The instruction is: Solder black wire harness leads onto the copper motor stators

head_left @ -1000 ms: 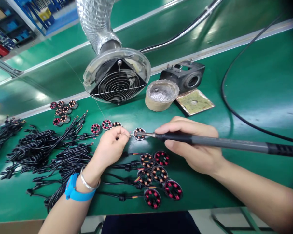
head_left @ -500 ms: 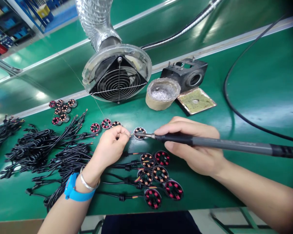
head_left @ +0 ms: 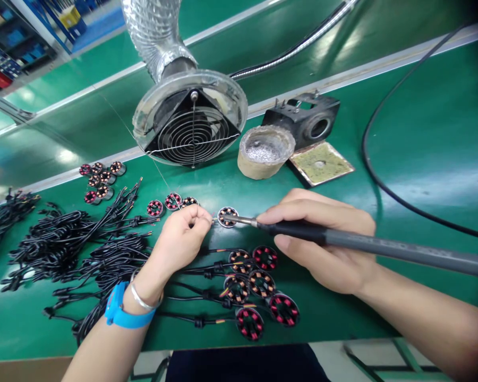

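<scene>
My right hand grips a long black soldering iron like a pen. Its metal tip rests on a small round motor stator with copper windings, lying on the green bench. My left hand is pinched just left of that stator, holding a thin wire end against it. A blue wrist strap and a silver bangle circle my left wrist. Below my hands lie several stators with black leads attached.
A fume extractor fan on a silver hose stands behind. A pot of solder dross, a black iron stand and a sponge tray sit at its right. Bundles of black cables and loose stators lie left.
My right hand has shifted slightly to the right along the iron; the tip stays on the stator. My left hand has not moved.
</scene>
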